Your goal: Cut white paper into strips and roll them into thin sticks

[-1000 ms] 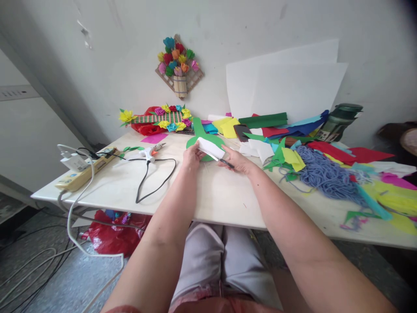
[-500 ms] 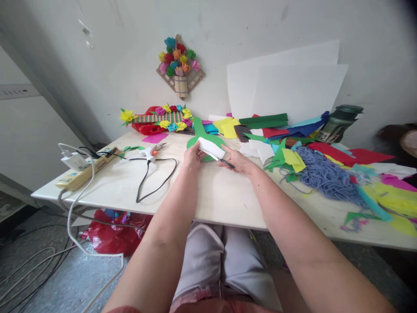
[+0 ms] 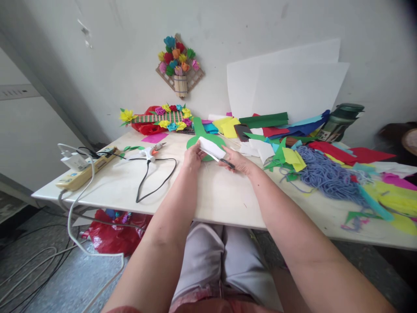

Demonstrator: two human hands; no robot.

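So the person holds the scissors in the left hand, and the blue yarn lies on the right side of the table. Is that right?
Not quite: the scissors are in the right hand, as the head view shows; the left hand holds the white paper. The blue yarn does lie on the right side of the table.
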